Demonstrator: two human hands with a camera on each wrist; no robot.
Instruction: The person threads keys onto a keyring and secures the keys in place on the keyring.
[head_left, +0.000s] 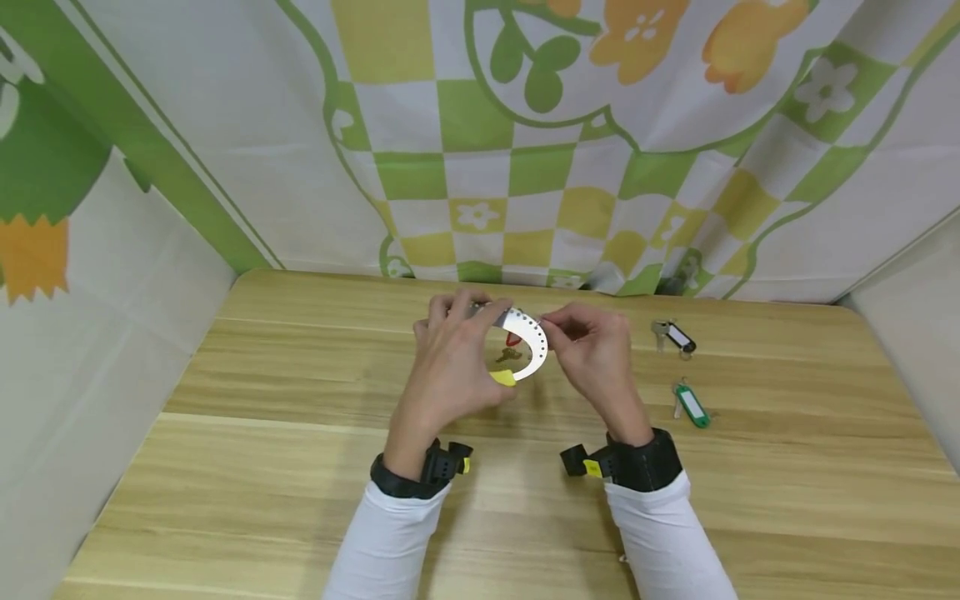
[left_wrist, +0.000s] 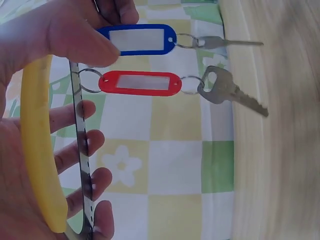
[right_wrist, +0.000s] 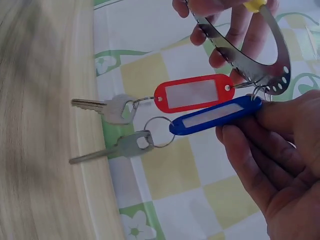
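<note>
My left hand (head_left: 453, 354) holds a curved metal key holder (head_left: 537, 337) with a row of holes and a yellow grip (left_wrist: 42, 145). A red key tag (right_wrist: 175, 106) hangs from the holder by a ring, with a silver key (right_wrist: 119, 110) below it. Right beside it is a blue key tag (right_wrist: 192, 125) carrying another key (right_wrist: 132, 145). My right hand (head_left: 596, 350) pinches the blue tag's ring end at the holder's rim. Fingertips partly hide that ring, so whether it passes through a hole I cannot tell.
On the wooden table (head_left: 300, 500), to the right, lie a black key tag (head_left: 681, 336) with a key (head_left: 660, 332) and, nearer, a green key tag (head_left: 693, 406) with its key. A patterned curtain (head_left: 540, 167) hangs along the back edge.
</note>
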